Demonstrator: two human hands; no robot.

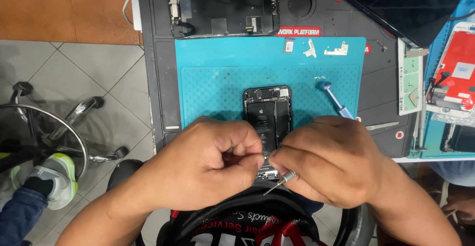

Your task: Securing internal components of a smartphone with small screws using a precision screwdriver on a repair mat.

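An opened smartphone body (267, 115) lies upright on a teal perforated work mat (217, 83), its black battery and circuit board exposed. My left hand (208, 164) is closed over the phone's lower edge, fingers pinched together; what they pinch is too small to tell. My right hand (334, 159) grips a small silver-tipped screwdriver (280, 181) whose tip points down-left, just below the phone's bottom end. Both hands meet at the phone's lower edge and hide it.
A detached phone screen frame (222, 9) lies at the back of the grey work platform (158, 68). A blue-handled screwdriver (334, 97), small metal brackets (336, 49), a dark tablet (405, 3) and a red-and-white screen (457, 70) lie right. A stool frame (54, 127) stands left.
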